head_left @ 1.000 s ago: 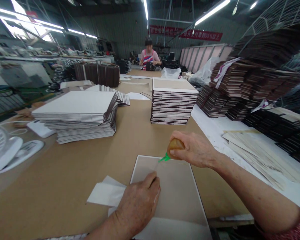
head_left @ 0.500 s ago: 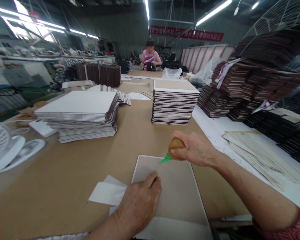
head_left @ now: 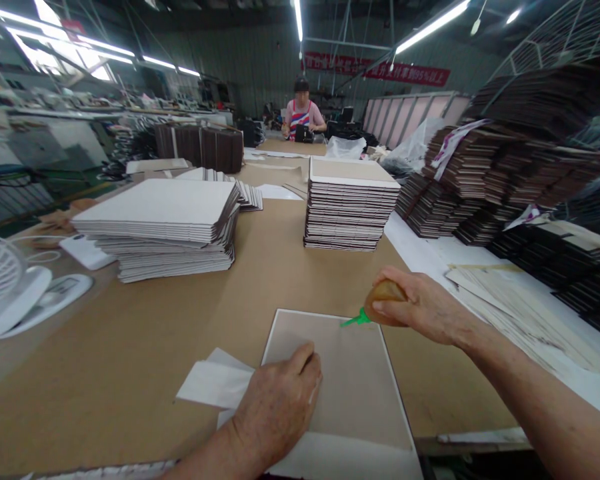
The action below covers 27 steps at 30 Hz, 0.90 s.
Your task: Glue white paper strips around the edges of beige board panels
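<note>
In front of me lies a flat beige panel (head_left: 353,380) with a thin white border. My right hand (head_left: 420,307) is wrapped around an amber squeeze bottle (head_left: 386,301), tilted so that its green nozzle (head_left: 356,318) points left and down close to the panel's far edge. Whether the tip touches the surface, I cannot tell. My left hand (head_left: 283,400) rests on the panel's left part with its fingers curled together; what they hold, if anything, is hidden. White paper pieces (head_left: 215,385) stick out to the left from beside and under this hand.
A stack of white boards (head_left: 160,210) stands back left, a stack of bordered panels (head_left: 350,207) beyond my work. A white fan (head_left: 10,287) sits at far left. Dark bundled stacks (head_left: 480,173) and pale strips (head_left: 520,313) lie right. Another person (head_left: 303,117) works at the far end.
My right hand has moved right with the squeeze bottle, so the nozzle is further along the panel's far edge. The left hand and panel stay in place.
</note>
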{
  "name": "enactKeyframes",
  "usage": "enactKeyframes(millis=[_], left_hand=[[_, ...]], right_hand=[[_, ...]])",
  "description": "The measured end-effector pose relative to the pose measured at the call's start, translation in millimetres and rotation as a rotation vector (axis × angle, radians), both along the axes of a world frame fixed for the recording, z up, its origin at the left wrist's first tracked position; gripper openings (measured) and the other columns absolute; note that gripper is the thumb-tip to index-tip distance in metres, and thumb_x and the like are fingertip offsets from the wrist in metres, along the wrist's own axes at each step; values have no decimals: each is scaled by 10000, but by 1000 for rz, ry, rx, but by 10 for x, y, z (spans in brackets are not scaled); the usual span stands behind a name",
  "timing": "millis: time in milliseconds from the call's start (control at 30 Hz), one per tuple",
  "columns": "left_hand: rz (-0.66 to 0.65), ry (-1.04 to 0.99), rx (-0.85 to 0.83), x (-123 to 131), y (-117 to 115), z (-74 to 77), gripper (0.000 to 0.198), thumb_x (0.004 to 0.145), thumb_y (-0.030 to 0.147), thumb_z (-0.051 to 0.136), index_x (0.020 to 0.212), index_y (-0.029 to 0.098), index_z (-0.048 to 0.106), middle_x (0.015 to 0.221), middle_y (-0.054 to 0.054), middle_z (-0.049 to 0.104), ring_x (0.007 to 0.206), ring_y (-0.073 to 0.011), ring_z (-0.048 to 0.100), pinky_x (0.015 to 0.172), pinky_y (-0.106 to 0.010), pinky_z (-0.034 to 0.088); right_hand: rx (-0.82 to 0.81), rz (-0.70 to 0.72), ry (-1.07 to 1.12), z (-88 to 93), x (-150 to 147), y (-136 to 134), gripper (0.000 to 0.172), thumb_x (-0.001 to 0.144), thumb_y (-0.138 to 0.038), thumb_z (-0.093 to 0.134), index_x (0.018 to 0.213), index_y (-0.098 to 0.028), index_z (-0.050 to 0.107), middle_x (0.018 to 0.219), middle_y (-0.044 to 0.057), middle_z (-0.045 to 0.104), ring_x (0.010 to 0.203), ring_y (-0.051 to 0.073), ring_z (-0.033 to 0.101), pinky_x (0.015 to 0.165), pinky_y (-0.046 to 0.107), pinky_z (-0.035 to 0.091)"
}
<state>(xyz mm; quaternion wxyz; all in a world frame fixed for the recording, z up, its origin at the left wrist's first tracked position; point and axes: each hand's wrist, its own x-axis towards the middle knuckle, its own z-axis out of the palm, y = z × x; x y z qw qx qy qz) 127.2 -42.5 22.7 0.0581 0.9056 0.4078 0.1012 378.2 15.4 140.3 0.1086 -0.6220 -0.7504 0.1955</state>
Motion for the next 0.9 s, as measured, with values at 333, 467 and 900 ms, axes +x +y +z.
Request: enactKeyframes(millis=[333, 467, 900], left_hand=[[10, -9, 9, 8, -1, 10, 253, 917, 141, 418, 1097, 169, 593, 1218, -85, 588, 960, -225, 657, 753, -382, 606], [5, -13, 19, -4, -9, 11, 267, 923, 140, 399, 1105, 174, 590, 1226, -81, 588, 921, -216, 667, 736, -390, 611], [24, -5, -25, -9, -5, -48, 292, 927, 156, 407, 1181, 170, 548, 1271, -66, 568, 971, -204, 650, 826, -368, 584]], right_hand=[[172, 152, 71, -160, -654, 222, 190, 762, -352, 636, 891, -244, 548, 709, -43, 591, 635, 123, 494, 543, 258, 218], [153, 161, 80, -163, -658, 224, 186, 769, -357, 632, 886, -241, 545, 693, -45, 588, 623, 121, 490, 539, 258, 215], [-20, -46, 78, -103, 231, -106, 185, 820, -418, 562, 901, -252, 576, 713, -27, 629, 640, 159, 550, 546, 264, 321]])
